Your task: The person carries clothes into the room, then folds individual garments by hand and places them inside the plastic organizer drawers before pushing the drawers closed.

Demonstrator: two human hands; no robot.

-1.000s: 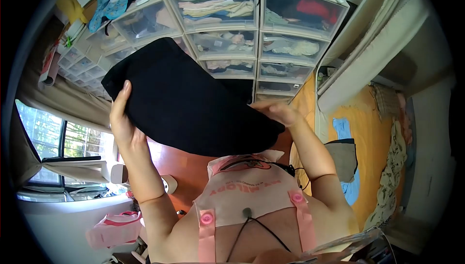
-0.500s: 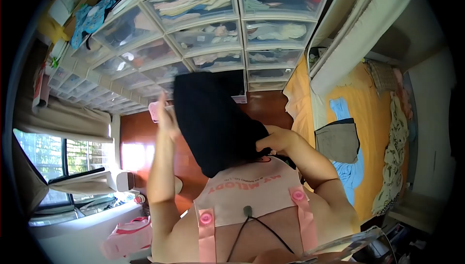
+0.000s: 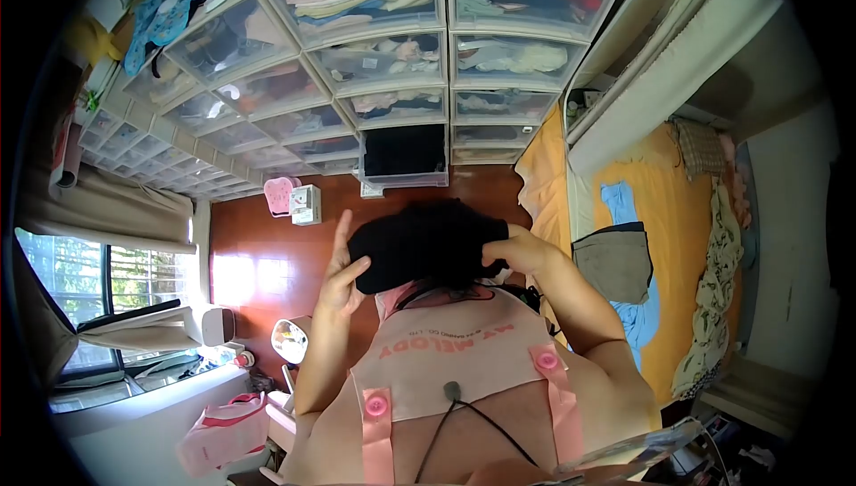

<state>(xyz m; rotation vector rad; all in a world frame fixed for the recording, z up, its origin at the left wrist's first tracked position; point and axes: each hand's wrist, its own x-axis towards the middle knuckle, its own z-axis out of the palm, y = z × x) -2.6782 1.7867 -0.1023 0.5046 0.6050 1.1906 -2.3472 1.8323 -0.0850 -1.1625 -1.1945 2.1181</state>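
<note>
A piece of black clothing (image 3: 419,241) is bunched in front of my chest, spanning both hands; what kind of garment it is cannot be made out. My left hand (image 3: 341,276) is at its left end, thumb against the cloth and index finger stretched upward. At the right end, my right hand (image 3: 520,251) has its fingers curled into the fabric. Beyond the cloth, an open clear drawer (image 3: 404,177) low in the drawer stack holds dark folded cloth.
Clear-fronted drawers (image 3: 374,62) full of clothes line the far wall. A pink stool (image 3: 282,196) and a white box (image 3: 306,205) stand on the wooden floor. On the right, a bed (image 3: 687,245) bears grey folded clothing (image 3: 613,263) and a blue garment (image 3: 644,318).
The black clothing has gone from hanging long and raised to a lower, compact bundle. My left hand has come down and inward to its edge. The open drawer is now uncovered.
</note>
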